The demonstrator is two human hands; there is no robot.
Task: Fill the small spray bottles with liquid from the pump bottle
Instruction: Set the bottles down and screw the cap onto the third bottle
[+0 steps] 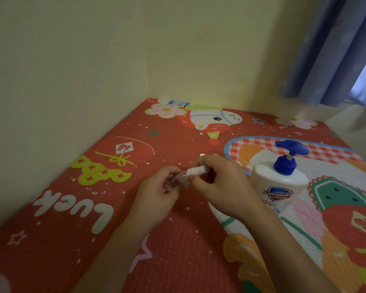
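Observation:
A small clear spray bottle (176, 180) lies tilted between my hands above the mat, its white spray top (195, 171) pointing right. My left hand (156, 193) grips the clear body. My right hand (222, 185) pinches the white top. A white pump bottle (278, 185) with a blue pump head (290, 154) stands upright just right of my right hand. Something small and white (202, 155) peeks out behind my right hand; I cannot tell what it is.
A red cartoon-printed mat (106, 187) covers the surface. Cream walls (93, 60) meet in a corner behind it. A blue curtain (334, 51) hangs at the upper right.

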